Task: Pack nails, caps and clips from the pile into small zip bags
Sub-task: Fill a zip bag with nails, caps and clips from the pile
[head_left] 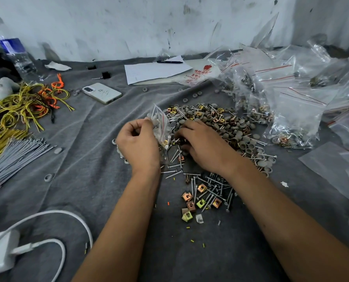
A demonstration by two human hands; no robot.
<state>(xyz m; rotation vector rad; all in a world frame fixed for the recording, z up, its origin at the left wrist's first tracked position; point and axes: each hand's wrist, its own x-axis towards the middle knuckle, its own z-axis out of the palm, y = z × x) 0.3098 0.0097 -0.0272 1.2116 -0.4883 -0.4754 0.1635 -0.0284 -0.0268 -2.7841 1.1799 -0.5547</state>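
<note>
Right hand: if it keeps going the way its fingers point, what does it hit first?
The right hand points up-left, fingers down among loose nails. First in line looks like the zip bag held by the left hand; depth is unclear.

The right hand is covering its own fingertips and whatever they touch in the pile; the charger is running off the lower left edge.
</note>
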